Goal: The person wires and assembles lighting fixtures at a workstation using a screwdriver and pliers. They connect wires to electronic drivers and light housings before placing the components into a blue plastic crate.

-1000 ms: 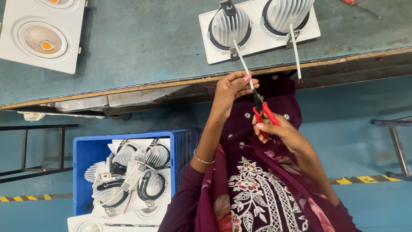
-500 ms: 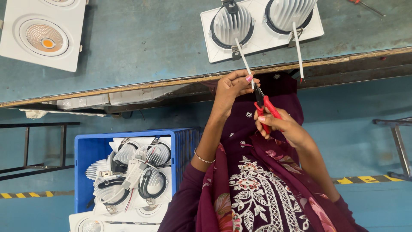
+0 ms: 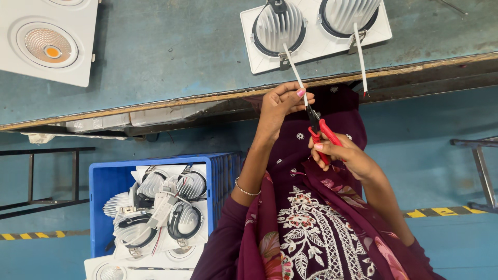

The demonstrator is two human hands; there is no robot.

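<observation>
Below the twin light fixture [image 3: 311,41], the left hand [image 3: 277,106] pinched its white wire [image 3: 293,67]; the right hand [image 3: 340,153] gripped red-handled cutters [image 3: 319,129] at the wire's end, uncut; the second wire [image 3: 360,59] hung untouched.

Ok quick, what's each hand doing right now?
Left hand: closed, pinching the white cable.
Right hand: closed around the red-handled cutters.

cutter [image 3: 315,118] tips hidden behind wire; top fixtures [image 3: 346,15] cut off.
</observation>
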